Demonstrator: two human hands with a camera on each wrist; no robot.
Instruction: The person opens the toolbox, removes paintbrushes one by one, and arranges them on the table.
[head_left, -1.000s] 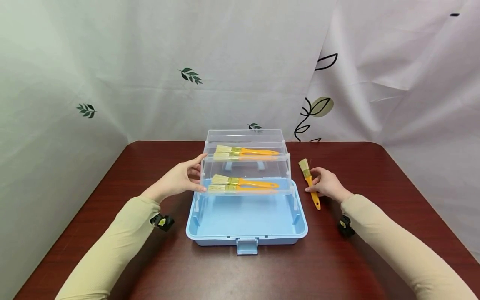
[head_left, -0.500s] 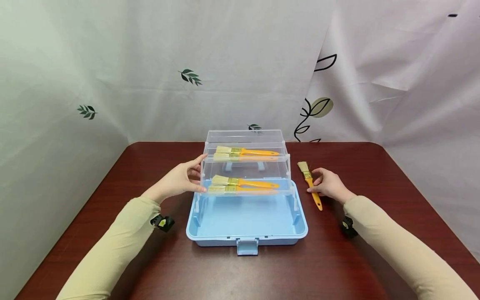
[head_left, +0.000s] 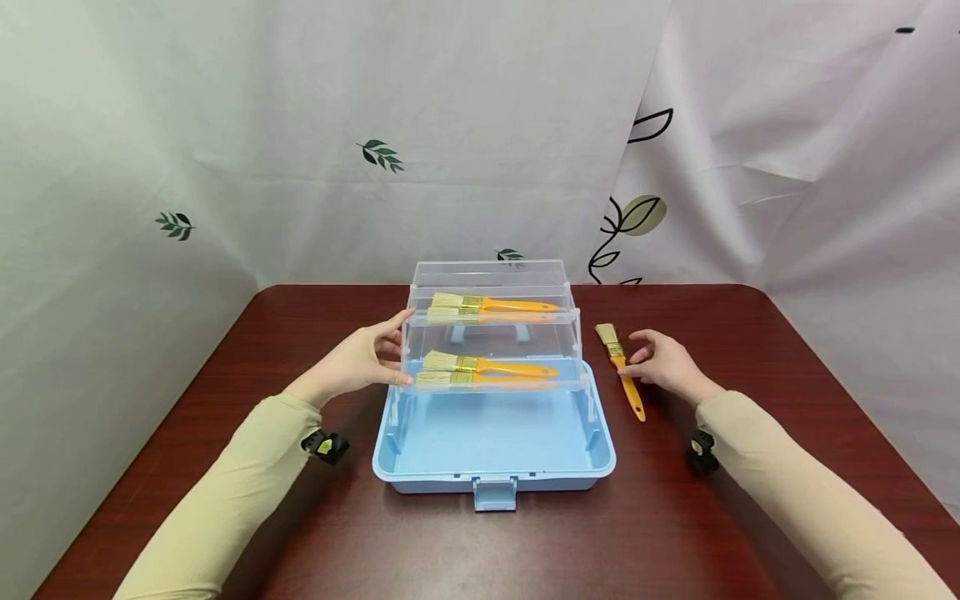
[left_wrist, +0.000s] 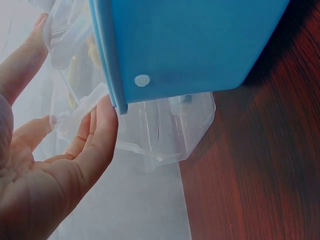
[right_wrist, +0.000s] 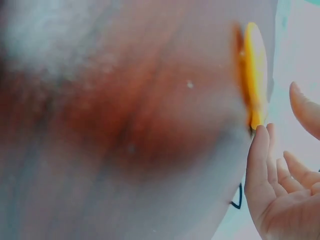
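Note:
A light blue toolbox (head_left: 495, 479) stands lidded-back on the table, its clear fold-out trays raised. My left hand (head_left: 360, 354) holds the left end of the trays, thumb at the lower corner and index finger at the upper one. In the left wrist view its fingers (left_wrist: 102, 135) touch the clear plastic beside the blue wall. Paintbrushes with orange handles lie in the upper tray (head_left: 517, 306) and lower tray (head_left: 517, 368). Another paintbrush (head_left: 630, 392) lies on the table right of the box. My right hand (head_left: 667, 364) is beside its handle, thumb and fingers parted, fingertips very close to it.
The dark red wooden table (head_left: 480, 550) reaches back to a pale curtain (head_left: 495, 167) with leaf prints. A blue latch (head_left: 494, 494) sticks out from the toolbox front. Black camera mounts sit at both wrists.
The right hand's fingers have loosened from the paintbrush and drawn slightly right; the brush's bristle end has dropped a little toward the table. The left hand stays on the trays.

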